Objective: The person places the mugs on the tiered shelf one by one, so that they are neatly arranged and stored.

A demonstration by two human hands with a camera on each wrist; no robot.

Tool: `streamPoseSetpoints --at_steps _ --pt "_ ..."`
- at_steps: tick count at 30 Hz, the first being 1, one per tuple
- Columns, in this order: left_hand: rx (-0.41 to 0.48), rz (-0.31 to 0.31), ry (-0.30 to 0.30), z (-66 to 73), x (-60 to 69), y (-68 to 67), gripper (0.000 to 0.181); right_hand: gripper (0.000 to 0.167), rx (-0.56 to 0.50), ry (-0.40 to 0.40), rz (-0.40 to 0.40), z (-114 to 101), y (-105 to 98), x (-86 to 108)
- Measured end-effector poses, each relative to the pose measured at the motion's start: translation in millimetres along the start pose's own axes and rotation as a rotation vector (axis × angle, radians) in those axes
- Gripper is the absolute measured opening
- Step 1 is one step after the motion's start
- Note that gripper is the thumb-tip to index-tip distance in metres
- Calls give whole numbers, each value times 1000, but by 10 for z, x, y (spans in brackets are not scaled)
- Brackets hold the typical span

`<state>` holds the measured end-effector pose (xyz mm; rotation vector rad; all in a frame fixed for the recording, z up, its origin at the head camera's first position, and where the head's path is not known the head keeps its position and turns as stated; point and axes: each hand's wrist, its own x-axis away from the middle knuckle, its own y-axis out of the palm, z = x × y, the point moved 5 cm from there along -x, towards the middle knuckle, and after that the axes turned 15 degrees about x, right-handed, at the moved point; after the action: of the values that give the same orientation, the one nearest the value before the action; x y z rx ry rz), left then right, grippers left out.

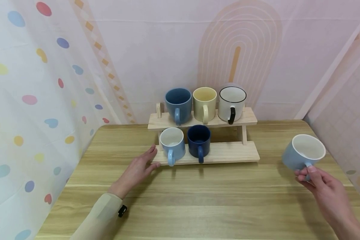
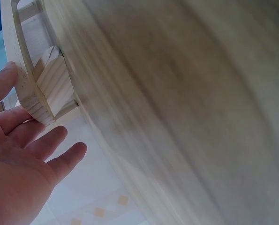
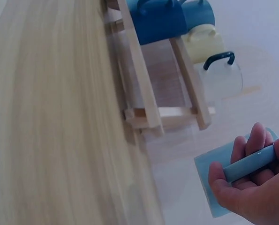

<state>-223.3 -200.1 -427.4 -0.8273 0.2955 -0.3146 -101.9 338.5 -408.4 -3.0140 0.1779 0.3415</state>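
My right hand (image 1: 330, 190) grips the handle of a light blue mug (image 1: 295, 158) with a white inside, tilted and held above the table's right side. In the right wrist view the fingers curl round its handle (image 3: 252, 163). At the left end of a two-tier wooden rack (image 1: 234, 151), my left hand (image 1: 136, 171) holds the lower board's corner between thumb and fingers. Nearest to that hand on the lower tier is another light blue mug (image 1: 177, 150), then a dark blue mug (image 1: 195, 146). The upper tier carries a blue mug (image 1: 184, 110), a cream mug (image 1: 199, 111) and a white mug with black handle (image 1: 225, 108).
The rack's lower board has bare wood right of the dark blue mug. Wood-grain table (image 1: 198, 206) extends in front and to both sides. Patterned curtains (image 1: 150, 50) hang behind and along the left and right.
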Motion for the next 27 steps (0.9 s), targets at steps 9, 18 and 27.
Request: streamPoseSetpoints --at_steps 9,18,27 --pt "0 -1 -7 2 0 3 65 25 -18 -30 -22 -165 176 5" --pt "7 2 -9 -6 -2 6 66 26 -112 -101 -53 -273 379 -24" --pt "1 4 0 4 -1 5 65 27 -71 -87 -68 -372 583 -56"
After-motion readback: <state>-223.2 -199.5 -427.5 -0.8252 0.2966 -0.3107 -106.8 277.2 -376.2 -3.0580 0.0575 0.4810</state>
